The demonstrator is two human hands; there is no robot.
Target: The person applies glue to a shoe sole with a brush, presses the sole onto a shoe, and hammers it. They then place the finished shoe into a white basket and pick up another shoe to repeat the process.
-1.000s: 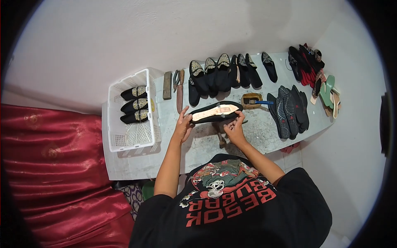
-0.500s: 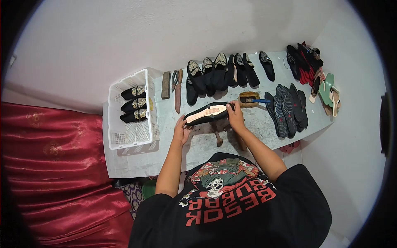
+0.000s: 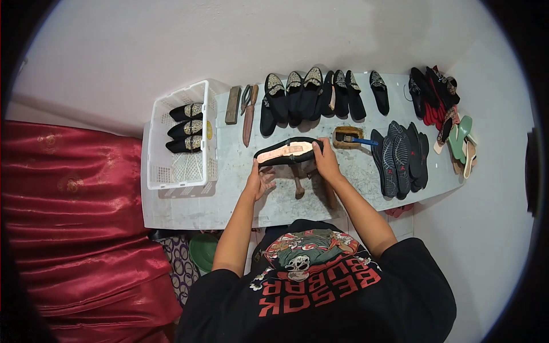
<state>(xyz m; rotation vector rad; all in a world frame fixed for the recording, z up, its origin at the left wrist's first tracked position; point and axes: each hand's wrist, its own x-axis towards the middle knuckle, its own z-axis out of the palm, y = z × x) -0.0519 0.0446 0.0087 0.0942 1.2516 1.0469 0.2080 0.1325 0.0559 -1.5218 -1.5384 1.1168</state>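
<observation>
A black shoe (image 3: 287,151), its pale underside facing up, is held over the middle of the table. My right hand (image 3: 326,160) grips its right end, thumb on the rim. At the left end is my left hand (image 3: 259,180), its thumb against the edge and its other fingers spread below. Under the shoe lies a hammer (image 3: 299,187), partly hidden by it. A yellowish container (image 3: 346,145) with a blue-handled brush (image 3: 363,141) stands right of the shoe.
A white basket (image 3: 212,143) with black shoes is at the left. Scissors (image 3: 246,98), a knife (image 3: 248,127) and a block (image 3: 233,105) lie beside it. Several shoes (image 3: 312,94) line the back; dark soles (image 3: 391,166) and green soles (image 3: 457,141) are at the right.
The camera view has shifted slightly. The fingers of my left hand have loosened and spread below the shoe, while my right hand keeps its grip.
</observation>
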